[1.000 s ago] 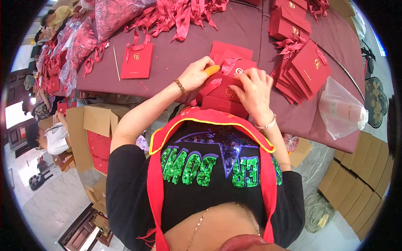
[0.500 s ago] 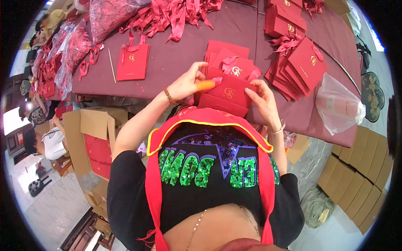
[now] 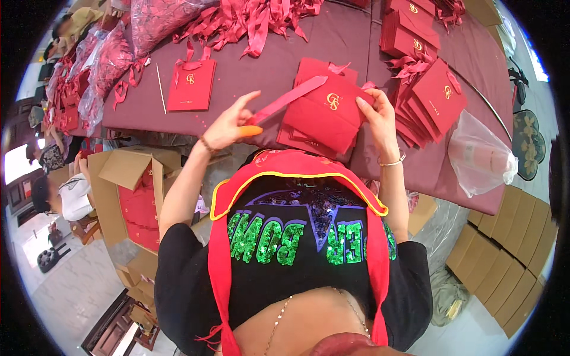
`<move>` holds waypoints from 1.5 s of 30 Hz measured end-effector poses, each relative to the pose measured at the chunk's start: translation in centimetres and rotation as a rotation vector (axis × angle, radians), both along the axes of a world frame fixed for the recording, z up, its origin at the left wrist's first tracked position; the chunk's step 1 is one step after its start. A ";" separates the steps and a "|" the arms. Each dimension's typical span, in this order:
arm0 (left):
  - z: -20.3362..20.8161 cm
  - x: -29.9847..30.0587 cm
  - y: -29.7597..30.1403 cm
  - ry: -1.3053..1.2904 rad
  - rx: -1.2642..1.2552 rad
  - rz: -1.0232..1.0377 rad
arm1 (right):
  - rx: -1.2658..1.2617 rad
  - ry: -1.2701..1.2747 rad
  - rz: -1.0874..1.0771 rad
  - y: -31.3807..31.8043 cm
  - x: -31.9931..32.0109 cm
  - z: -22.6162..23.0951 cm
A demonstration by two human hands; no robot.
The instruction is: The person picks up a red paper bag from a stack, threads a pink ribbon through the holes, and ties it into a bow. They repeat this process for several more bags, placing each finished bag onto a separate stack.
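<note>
A red gift bag point(image 3: 338, 110) with a gold monogram lies over other red bags near the table's front edge. My right hand point(image 3: 379, 115) grips it at its upper right side, thumb on the front. A red ribbon point(image 3: 291, 98) runs taut and slanting from the bag's face down to the left. Its lower end is between the thumb and fingers of my left hand point(image 3: 233, 126), which is closed on it and stands off to the bag's left. An orange cover point(image 3: 249, 131) sits on that thumb.
One finished-looking red bag point(image 3: 191, 85) lies flat at left beside a thin white stick point(image 3: 161, 89). Stacked bags point(image 3: 430, 98) fill the right. Loose ribbons point(image 3: 255, 24) pile at the back. A plastic bag point(image 3: 480, 153) sits front right. An open carton point(image 3: 110, 190) stands below the left edge.
My left hand has moved left, away from the bag, and the ribbon is now stretched out between them. My right hand has risen slightly, and the bag has turned and tilted.
</note>
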State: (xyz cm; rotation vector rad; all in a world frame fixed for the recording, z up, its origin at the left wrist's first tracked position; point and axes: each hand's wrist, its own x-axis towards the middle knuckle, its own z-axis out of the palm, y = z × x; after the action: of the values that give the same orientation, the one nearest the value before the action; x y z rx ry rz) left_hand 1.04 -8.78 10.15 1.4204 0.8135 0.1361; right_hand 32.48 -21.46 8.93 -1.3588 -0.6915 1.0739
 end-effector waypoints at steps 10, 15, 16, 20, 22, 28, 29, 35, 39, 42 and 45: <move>3.0 -5.0 1.4 -0.805 -0.420 0.214 | -0.078 -0.045 0.122 -0.4 0.5 -1.8; 6.6 -0.6 1.5 -0.934 -0.219 0.194 | -0.114 -0.157 0.160 -0.3 0.3 -3.2; 7.4 0.6 1.4 -0.994 -0.198 0.160 | -0.091 -0.203 0.186 -0.3 0.1 -3.2; 8.4 4.2 2.4 -0.971 -0.241 0.070 | -0.178 -0.315 0.238 -0.3 -0.7 -3.1; 9.2 6.7 1.0 -0.518 0.467 0.149 | -0.165 -0.306 0.220 -0.6 -1.2 -2.9; 4.4 11.6 -1.9 -0.295 0.169 -0.115 | -0.204 -0.334 0.269 -1.1 -2.4 -2.3; 4.9 12.0 -2.4 -0.148 0.246 -0.160 | -0.205 -0.331 0.266 -1.1 -2.6 -1.7; 1.8 12.4 -4.2 0.101 0.896 -0.271 | -0.143 -0.386 0.187 -1.2 -2.7 -2.0; 1.7 12.4 -4.2 0.181 0.771 -0.210 | -0.229 -0.398 0.232 -1.2 -2.7 -1.3; 1.0 12.1 -3.5 0.079 0.844 -0.278 | -0.214 -0.378 0.217 -1.3 -2.7 -1.3; -0.1 12.2 -4.1 -0.096 0.959 -0.236 | -0.225 -0.390 0.216 -1.3 -2.7 -1.1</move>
State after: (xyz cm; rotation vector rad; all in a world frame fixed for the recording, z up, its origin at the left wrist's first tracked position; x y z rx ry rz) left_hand 13.27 -12.88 10.03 2.3739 0.4910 0.4501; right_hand 29.80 -22.78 7.79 -1.7427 -1.0466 1.0906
